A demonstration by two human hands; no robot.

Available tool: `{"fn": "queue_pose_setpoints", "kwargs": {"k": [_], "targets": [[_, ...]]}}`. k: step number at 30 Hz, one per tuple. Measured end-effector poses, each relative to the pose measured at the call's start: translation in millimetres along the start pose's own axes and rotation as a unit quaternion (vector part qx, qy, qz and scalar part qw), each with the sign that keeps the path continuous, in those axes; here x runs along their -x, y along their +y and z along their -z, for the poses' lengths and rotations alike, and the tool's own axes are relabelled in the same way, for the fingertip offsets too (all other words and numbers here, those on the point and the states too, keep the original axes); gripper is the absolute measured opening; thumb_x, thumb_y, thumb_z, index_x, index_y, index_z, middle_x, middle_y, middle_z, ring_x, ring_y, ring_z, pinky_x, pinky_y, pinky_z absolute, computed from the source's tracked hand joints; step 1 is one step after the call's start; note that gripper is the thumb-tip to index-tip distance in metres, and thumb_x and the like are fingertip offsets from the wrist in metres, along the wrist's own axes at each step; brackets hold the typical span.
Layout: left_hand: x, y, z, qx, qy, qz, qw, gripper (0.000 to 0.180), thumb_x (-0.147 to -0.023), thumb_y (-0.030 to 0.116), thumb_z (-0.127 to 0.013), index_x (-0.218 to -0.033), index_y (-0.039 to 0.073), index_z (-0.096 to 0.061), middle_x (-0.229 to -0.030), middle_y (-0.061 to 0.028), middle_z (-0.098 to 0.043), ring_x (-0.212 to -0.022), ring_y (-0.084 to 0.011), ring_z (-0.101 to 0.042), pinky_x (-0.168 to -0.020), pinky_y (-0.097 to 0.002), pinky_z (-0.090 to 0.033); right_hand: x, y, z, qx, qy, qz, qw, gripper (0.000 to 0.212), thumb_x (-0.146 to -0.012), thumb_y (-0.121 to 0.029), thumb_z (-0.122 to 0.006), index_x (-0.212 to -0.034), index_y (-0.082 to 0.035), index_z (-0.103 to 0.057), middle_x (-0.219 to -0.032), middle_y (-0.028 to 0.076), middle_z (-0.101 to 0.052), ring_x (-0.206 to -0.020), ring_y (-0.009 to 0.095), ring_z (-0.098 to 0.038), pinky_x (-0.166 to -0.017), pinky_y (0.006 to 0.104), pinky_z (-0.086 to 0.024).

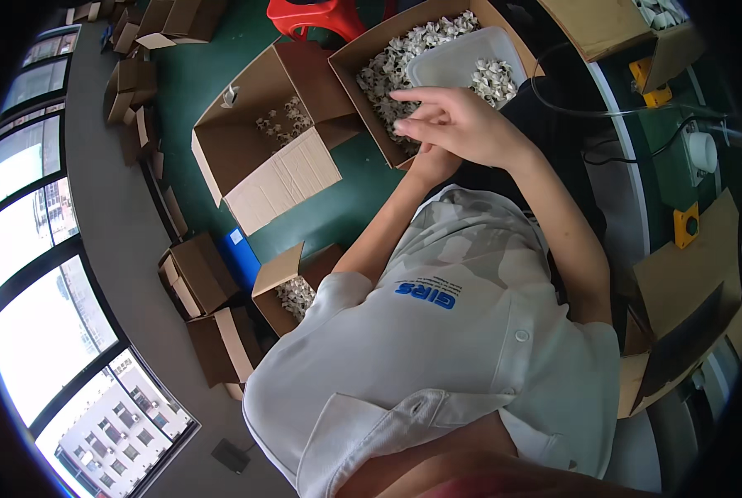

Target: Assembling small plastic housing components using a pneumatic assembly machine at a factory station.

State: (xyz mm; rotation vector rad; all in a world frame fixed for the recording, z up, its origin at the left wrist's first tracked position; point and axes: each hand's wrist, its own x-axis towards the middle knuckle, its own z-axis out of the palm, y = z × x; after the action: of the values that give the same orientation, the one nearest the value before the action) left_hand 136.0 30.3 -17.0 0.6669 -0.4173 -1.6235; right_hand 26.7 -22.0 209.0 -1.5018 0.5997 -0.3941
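My right hand (462,124) is stretched across the front of my body, its index finger and thumb pointing left and apart, with nothing visible between them. Beneath it, my left hand (435,163) is mostly covered, so its fingers do not show. Just beyond my hands stands a cardboard box (342,70) full of small white plastic pieces (383,70). A translucent white tray (437,65) rests on the pieces and holds a smaller heap of them (494,80). To the left, another open box (226,141) has scattered white pieces (284,124) inside. One white piece (230,97) shows against its far-left wall, perhaps in the air.
A red plastic stool (317,17) stands at the far side. Several cardboard boxes line the left wall; a small box (275,274) of white pieces sits by my left elbow. On the right are a bench edge (628,158), cables, yellow button housings (685,227) and an open carton (695,299).
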Motion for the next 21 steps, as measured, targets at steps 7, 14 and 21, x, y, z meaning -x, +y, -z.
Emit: {"fn": "queue_pose_setpoints", "kwargs": {"k": [7, 14, 21], "targets": [[11.2, 83.4, -124.8, -0.494, -0.018, -0.045, 0.868, 0.039, -0.083, -0.004, -0.068, -0.120, -0.003, -0.054, -0.106, -0.0110, -0.071, -0.077, -0.0157, -0.064, -0.070, -0.0263, -0.053, 130.7, 50.8, 23.3, -0.138, 0.210, -0.024, 0.968, 0.027, -0.097, -0.011, -0.053, -0.118, 0.003, -0.061, -0.088, 0.013, -0.067, -0.075, 0.014, -0.060, -0.068, 0.0225, -0.048], [7.3, 114.6, -240.7, -0.563, -0.303, -0.418, 0.645, 0.030, -0.076, -0.006, -0.073, -0.105, -0.002, -0.066, -0.118, -0.0136, -0.069, -0.083, -0.0176, -0.064, -0.071, -0.0255, -0.053, 172.6, 9.7, 25.7, -0.227, 0.366, 0.154, 0.889, 0.048, -0.091, -0.015, -0.064, -0.133, 0.002, -0.049, -0.097, 0.015, -0.065, -0.082, 0.017, -0.061, -0.071, 0.0240, -0.049], [15.9, 101.5, -306.7, -0.483, -0.399, -0.432, 0.649, 0.037, -0.070, -0.006, -0.073, -0.106, 0.001, -0.070, -0.123, -0.0165, -0.064, -0.098, -0.0258, -0.062, -0.076, -0.0299, -0.052, 181.7, -15.5, 31.5, -0.132, 0.422, 0.328, 0.834, 0.055, -0.078, 0.008, -0.071, -0.130, 0.002, -0.054, -0.101, 0.015, -0.066, -0.081, 0.014, -0.062, -0.070, 0.0212, -0.052]]}}
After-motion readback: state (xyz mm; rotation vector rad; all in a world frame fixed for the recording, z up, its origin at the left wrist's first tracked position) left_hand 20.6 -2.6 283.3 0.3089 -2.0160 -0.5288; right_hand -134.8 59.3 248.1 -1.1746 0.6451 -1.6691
